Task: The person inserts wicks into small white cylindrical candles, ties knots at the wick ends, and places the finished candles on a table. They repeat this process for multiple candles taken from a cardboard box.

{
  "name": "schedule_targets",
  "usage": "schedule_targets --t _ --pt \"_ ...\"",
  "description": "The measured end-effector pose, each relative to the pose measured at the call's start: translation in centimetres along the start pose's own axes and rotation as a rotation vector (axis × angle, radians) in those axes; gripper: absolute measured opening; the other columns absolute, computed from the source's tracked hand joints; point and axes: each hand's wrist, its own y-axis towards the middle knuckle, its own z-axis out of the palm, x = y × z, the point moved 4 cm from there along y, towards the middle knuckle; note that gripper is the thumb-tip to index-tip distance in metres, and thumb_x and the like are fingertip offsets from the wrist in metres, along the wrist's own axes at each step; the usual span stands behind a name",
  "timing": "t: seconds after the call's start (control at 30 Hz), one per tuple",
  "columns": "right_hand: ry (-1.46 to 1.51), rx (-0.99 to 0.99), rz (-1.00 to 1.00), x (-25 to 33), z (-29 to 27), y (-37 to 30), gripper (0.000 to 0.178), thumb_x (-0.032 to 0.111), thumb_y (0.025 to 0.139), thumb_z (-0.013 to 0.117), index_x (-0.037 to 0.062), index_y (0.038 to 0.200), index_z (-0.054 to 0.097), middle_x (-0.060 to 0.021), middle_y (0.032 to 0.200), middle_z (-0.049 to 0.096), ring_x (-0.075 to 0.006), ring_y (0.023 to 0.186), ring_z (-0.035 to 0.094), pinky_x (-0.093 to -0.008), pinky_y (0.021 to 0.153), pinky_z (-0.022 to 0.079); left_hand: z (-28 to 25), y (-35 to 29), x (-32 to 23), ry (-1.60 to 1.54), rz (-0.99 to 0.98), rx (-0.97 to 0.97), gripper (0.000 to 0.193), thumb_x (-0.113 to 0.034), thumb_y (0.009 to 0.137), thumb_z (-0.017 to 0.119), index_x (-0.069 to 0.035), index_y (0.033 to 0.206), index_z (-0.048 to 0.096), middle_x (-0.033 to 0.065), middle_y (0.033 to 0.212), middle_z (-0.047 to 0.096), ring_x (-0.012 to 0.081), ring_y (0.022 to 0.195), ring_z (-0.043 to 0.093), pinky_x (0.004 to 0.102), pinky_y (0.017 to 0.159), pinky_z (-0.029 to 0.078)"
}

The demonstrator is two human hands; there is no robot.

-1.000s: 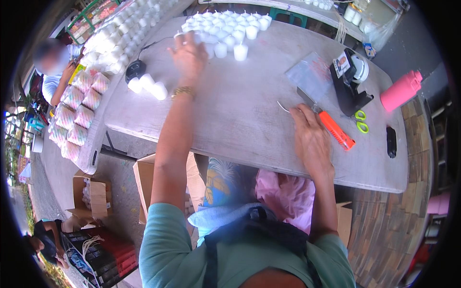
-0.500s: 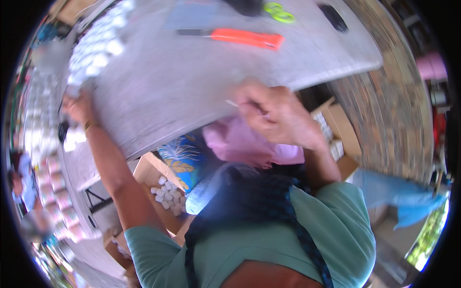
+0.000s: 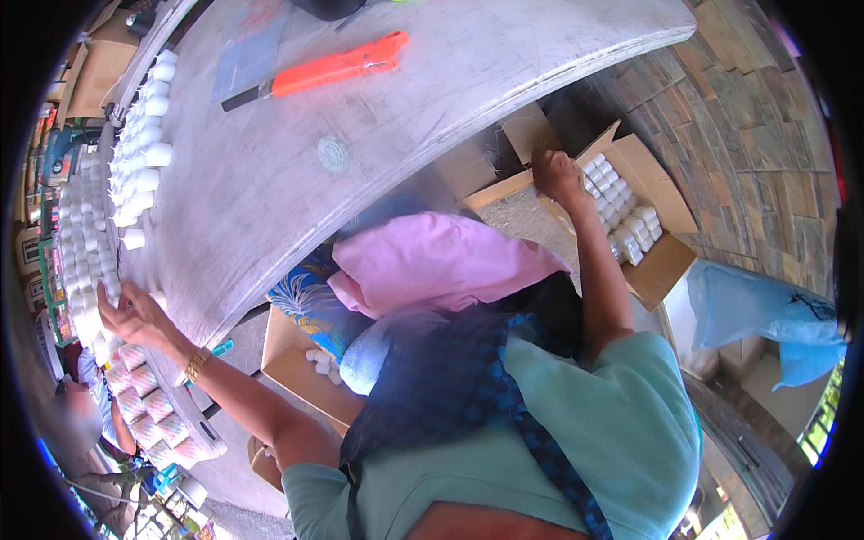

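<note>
My left hand (image 3: 144, 317) reaches over the table's left edge, its fingers bent and apart, beside small white candles. A row of these white candles (image 3: 144, 166), some with wicks showing, stands along that edge. My right hand (image 3: 560, 176) is out to the right, below the table's front edge, fingers curled into a fist; what they hold, if anything, is hidden. Right beside it is an open cardboard box (image 3: 668, 193) with rows of white candles (image 3: 621, 202). Thin pale strands (image 3: 543, 139) show just above that fist. A pink cloth (image 3: 441, 265) lies across my lap.
On the grey table (image 3: 270, 193) lie an orange-handled tool (image 3: 337, 65) with a dark flat blade, and a clear plastic sheet (image 3: 247, 54). Another carton (image 3: 301, 364) with white pieces stands by my left side. Pink-striped packs (image 3: 144, 396) sit left; a person (image 3: 103, 396) is beyond.
My right hand has moved from over the table's front edge out to the right, beside the box. My left hand has come nearer along the left edge. The view has turned.
</note>
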Motion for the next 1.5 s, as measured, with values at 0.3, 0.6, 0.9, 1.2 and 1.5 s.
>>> schedule_targets --t 0.3,0.6,0.9,1.2,1.5 --pt "0.042 0.111 -0.065 -0.3 2.7 3.0 0.015 0.017 0.087 0.050 0.0089 0.086 0.063 -0.0226 0.081 0.064 -0.0393 0.079 0.065 -0.0483 0.068 0.053 -5.5 -10.0 9.0 0.213 -0.188 0.119 0.035 -0.021 0.082 0.062 -0.012 0.115 0.065 0.0152 0.104 0.060 0.0218 0.077 0.064 0.0396 0.074 0.050" --pt "0.137 -0.093 -0.433 11.4 6.0 7.0 0.021 0.025 0.088 0.053 0.0074 0.089 0.065 -0.0137 0.084 0.068 -0.0349 0.081 0.068 -0.0417 0.070 0.055 -8.2 -12.8 11.0 0.340 -0.203 0.219 0.038 -0.021 0.083 0.058 -0.013 0.120 0.063 0.0141 0.101 0.058 0.0204 0.073 0.063 0.0404 0.070 0.051" --pt "0.052 0.067 -0.485 15.2 13.6 12.9 0.020 0.024 0.088 0.053 0.0077 0.091 0.065 -0.0146 0.088 0.067 -0.0353 0.084 0.067 -0.0421 0.072 0.055 -7.3 -12.6 8.7 0.445 -0.175 0.292 0.039 -0.010 0.083 0.060 -0.011 0.122 0.059 0.0135 0.109 0.059 0.0214 0.079 0.063 0.0376 0.078 0.051" --pt "-0.092 0.236 -0.496 9.1 15.0 13.5 0.020 0.023 0.087 0.052 0.0080 0.093 0.064 -0.0155 0.091 0.066 -0.0357 0.087 0.066 -0.0425 0.074 0.054 -9.1 -22.3 11.3 0.243 -0.477 0.357 0.029 -0.010 0.082 0.060 -0.008 0.111 0.063 0.0139 0.107 0.061 0.0197 0.074 0.065 0.0339 0.074 0.053" --pt "0.006 0.306 -0.350 7.5 17.3 8.9 0.020 0.022 0.086 0.052 0.0082 0.096 0.063 -0.0164 0.095 0.065 -0.0361 0.089 0.065 -0.0429 0.076 0.053 -8.5 -21.8 9.7 0.126 -0.410 0.331 0.034 -0.007 0.081 0.061 -0.009 0.115 0.063 0.0102 0.103 0.062 0.0209 0.083 0.063 0.0353 0.076 0.051"
